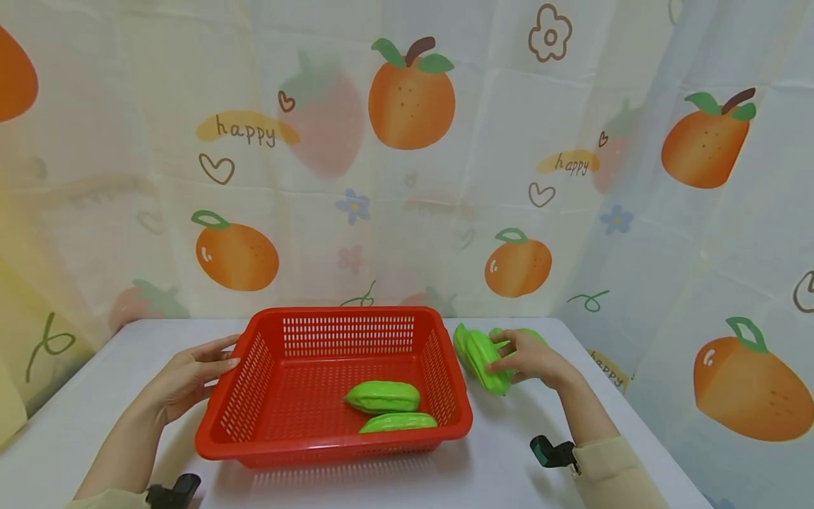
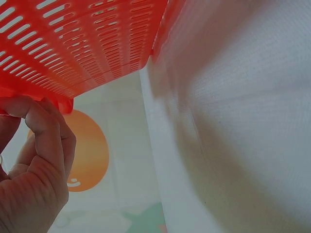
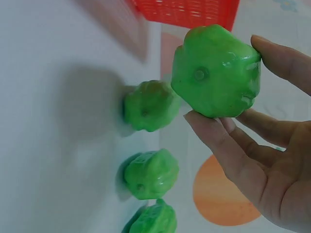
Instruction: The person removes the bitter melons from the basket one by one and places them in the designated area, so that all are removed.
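My left hand (image 1: 191,375) grips the left rim of a red plastic basket (image 1: 333,444), fingers curled at its edge. In the left wrist view, the hand (image 2: 41,160) is at the basket's rim (image 2: 63,104), below the slotted wall. Two green bitter melons (image 1: 383,397) lie inside the basket, toward its right front. To the right of the basket, my right hand (image 1: 531,359) pinches another bitter melon (image 1: 488,362) between thumb and fingers. The right wrist view shows this melon (image 3: 214,73) raised end-on, with three more melons (image 3: 151,174) on the table beyond it.
A white-covered table (image 1: 502,452) carries everything. Behind it hangs a pale curtain (image 1: 407,212) printed with oranges and strawberries. The basket's right wall (image 1: 453,382) stands between the melons inside and those at the right.
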The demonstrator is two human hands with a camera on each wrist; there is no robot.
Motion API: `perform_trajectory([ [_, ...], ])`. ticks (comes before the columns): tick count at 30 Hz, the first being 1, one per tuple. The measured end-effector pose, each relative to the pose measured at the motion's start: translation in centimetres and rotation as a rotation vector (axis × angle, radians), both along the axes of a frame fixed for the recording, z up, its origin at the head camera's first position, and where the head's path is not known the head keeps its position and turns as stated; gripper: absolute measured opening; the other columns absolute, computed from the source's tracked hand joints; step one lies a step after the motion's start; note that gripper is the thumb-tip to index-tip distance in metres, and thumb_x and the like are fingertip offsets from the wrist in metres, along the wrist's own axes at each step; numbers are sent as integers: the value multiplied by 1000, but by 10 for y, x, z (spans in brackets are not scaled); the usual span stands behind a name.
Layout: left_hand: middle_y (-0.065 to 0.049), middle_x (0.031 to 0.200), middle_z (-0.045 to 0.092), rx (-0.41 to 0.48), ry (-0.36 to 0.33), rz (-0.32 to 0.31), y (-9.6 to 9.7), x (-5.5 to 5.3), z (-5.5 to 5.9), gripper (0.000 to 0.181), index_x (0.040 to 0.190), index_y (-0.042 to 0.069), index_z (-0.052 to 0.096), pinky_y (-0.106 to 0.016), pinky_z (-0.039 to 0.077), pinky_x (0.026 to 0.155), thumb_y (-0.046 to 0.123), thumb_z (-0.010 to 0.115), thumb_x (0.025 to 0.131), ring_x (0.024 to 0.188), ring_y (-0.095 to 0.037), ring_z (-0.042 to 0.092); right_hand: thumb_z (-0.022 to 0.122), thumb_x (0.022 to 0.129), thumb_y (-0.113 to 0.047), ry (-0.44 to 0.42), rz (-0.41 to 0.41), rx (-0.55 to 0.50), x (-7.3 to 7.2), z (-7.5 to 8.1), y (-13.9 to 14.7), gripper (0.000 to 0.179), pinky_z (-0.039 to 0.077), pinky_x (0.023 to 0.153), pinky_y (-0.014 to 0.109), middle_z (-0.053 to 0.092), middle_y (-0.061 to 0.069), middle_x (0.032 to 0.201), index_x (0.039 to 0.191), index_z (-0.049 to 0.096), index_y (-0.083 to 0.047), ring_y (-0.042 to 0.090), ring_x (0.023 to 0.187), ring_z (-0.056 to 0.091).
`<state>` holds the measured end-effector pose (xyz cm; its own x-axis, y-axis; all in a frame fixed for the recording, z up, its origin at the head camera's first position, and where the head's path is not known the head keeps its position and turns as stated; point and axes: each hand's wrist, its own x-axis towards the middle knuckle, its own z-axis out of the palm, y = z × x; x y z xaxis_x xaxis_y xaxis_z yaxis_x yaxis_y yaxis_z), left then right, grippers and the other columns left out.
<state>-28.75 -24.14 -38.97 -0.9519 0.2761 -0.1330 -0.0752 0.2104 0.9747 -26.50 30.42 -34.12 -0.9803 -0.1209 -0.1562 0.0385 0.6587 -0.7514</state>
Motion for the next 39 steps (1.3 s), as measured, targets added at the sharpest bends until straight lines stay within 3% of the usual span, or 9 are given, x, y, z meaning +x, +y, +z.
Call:
perform_trajectory([
  [26, 12, 106, 63, -13, -4, -3, 0, 0, 1, 74, 158, 5, 15, -30, 59, 85, 28, 56, 100, 96, -6, 65, 80, 80, -14, -94, -9, -21, 25, -26, 13, 69, 61, 72, 40, 54, 15, 106, 136, 46, 7, 19, 88, 59],
  [39, 14, 106, 63, -15, -4, -2, 0, 1, 1, 75, 158, 5, 14, -30, 59, 85, 29, 55, 100, 96, -6, 65, 81, 78, -14, -128, -29, -32, 33, -34, 17, 70, 61, 71, 41, 56, 17, 108, 135, 47, 7, 20, 88, 61],
])
